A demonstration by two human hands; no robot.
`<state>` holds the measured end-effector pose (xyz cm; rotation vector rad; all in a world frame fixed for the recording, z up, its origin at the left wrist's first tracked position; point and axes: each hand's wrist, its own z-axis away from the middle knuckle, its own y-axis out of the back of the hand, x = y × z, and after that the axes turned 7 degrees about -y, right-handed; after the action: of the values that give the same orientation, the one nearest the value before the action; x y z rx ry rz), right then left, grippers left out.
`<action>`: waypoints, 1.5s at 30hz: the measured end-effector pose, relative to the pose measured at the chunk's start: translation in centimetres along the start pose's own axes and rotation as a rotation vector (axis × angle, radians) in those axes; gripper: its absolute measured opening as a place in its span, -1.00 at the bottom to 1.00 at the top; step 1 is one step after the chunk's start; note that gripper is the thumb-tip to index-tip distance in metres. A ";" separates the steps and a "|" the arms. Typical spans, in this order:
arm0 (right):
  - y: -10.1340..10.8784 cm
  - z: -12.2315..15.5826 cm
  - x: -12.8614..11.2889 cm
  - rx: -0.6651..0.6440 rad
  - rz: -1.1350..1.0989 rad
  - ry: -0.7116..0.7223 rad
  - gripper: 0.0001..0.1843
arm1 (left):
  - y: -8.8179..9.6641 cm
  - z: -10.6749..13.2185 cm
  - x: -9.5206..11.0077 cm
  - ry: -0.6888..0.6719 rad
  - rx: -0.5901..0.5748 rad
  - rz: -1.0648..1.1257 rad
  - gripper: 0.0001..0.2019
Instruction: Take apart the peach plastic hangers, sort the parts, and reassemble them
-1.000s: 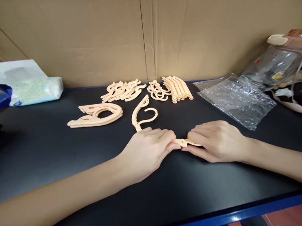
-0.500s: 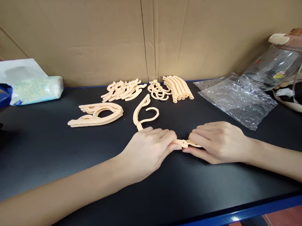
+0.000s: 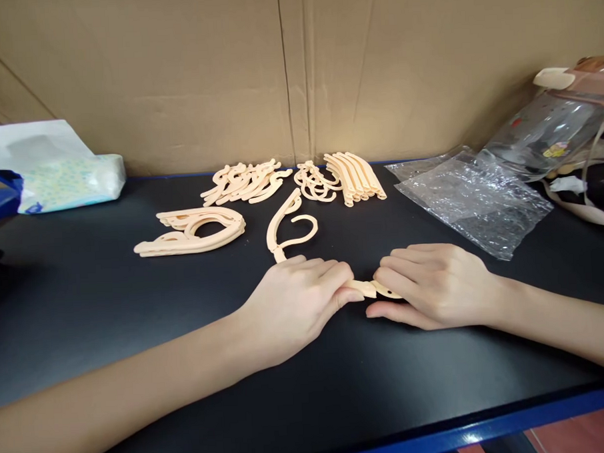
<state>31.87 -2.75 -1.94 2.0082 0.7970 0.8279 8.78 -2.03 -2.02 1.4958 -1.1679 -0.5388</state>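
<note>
A cream plastic folding hanger point(image 3: 277, 231) lies across the middle of the black table, its hook point(image 3: 307, 229) pointing away from me. My left hand point(image 3: 295, 307) is wrapped round one of its arms, hiding much of it. The end of that arm sticks out past my left thumb and meets a curved end piece point(image 3: 387, 291) with a small dark hole. Over this piece, the fingers of my right hand point(image 3: 434, 284) are curled, while the right thumb stands a little apart below. How firmly the two parts are joined, I cannot tell.
Folded hangers point(image 3: 192, 234) are stacked at left. Farther back lie short curved arms point(image 3: 247, 182), a heap of hooks point(image 3: 317, 181) and a row of longer arms point(image 3: 354, 177). Clear plastic bags point(image 3: 475, 199), a bottle point(image 3: 548, 129) and a tissue pack point(image 3: 72, 180) flank them. Cardboard point(image 3: 175, 78) stands behind.
My right thumb has dropped away from the end piece. That piece has turned, and its hole now shows. My left hand keeps its grip in the same place.
</note>
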 end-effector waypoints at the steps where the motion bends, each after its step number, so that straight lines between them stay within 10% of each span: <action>1: 0.0 0.0 0.1 -0.001 -0.001 0.000 -0.53 | 0.0 0.0 0.0 0.016 -0.004 0.027 -0.66; 21: 0.4 -0.3 1.2 -0.263 -0.521 -0.131 -0.78 | 1.1 -0.2 -1.3 0.149 0.190 -0.032 -0.79; 45: 1.9 -0.4 1.0 -0.334 -0.631 -0.113 -0.72 | 3.2 4.5 -5.6 0.162 -0.014 0.071 -0.68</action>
<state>32.64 -2.69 0.10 1.3740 1.0659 0.4357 1.49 1.07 -1.82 1.4522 -1.0839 -0.3696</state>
